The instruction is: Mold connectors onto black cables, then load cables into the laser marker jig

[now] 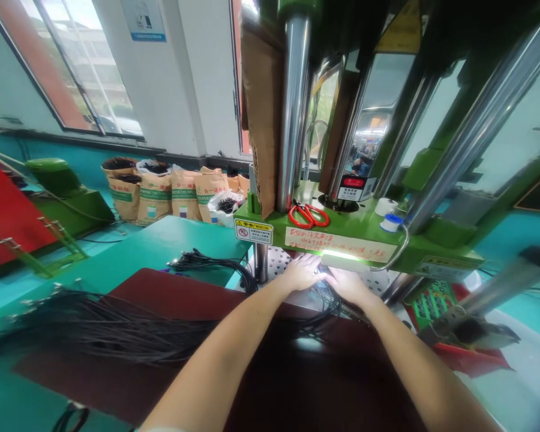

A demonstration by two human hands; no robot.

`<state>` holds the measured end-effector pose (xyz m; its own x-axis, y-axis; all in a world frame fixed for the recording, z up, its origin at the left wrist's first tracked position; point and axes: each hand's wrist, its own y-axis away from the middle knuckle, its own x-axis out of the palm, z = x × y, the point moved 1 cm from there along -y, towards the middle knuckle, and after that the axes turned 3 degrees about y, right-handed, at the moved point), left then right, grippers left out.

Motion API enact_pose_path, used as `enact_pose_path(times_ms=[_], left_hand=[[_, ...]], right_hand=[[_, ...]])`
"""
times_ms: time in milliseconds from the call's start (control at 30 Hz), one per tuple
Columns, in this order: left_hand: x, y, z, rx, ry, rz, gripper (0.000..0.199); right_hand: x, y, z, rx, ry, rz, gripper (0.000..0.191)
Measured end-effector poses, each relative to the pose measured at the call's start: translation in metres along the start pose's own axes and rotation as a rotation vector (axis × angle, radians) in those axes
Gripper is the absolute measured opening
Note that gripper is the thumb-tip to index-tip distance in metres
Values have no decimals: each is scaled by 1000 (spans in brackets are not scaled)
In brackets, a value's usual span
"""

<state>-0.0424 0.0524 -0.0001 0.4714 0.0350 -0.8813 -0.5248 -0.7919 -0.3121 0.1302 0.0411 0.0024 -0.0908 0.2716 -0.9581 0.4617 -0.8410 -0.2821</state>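
Windows [94, 66] let light into the room, and fat paper sacks [155, 198] stand in a row by the wall [198, 36]. Seen from the head, a big green machine [274, 231] with shiny poles [292, 114] stands in front. Red scissors [306, 215] lie on its ledge, and a blue and white roll [391, 223] sits to their right. Below the ledge, a bright lamp [342, 257] glows.

Both hands reach in under it, close together. The left hand [301, 273] is spread rather flat, back up. The right hand [348, 284] is a bit bent, its thumb side near the left one. I cannot tell if either grips anything. Black cords [327, 303] curl just below and between them, down to the dark board [306, 372]. More cords, in a big pile [139, 330], lie to the left, and a small bunch [207, 261] rests on the green table [171, 237].
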Motion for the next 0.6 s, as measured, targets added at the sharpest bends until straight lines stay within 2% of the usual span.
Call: enact_pose_path(times_ms=[167, 333, 467, 600], left_hand=[[9, -6, 12, -51, -53, 66, 54], [14, -14, 14, -103, 4, 125, 55], [7, -14, 13, -125, 31, 151, 57], [-9, 0, 19, -171, 31, 181, 57]], right_hand=[[-2, -6, 1, 8, -21, 102, 33], [3, -17, 3, 26, -29, 148, 35], [5, -15, -2, 41, -31, 136, 38], [2, -1, -11, 68, -22, 106, 40]])
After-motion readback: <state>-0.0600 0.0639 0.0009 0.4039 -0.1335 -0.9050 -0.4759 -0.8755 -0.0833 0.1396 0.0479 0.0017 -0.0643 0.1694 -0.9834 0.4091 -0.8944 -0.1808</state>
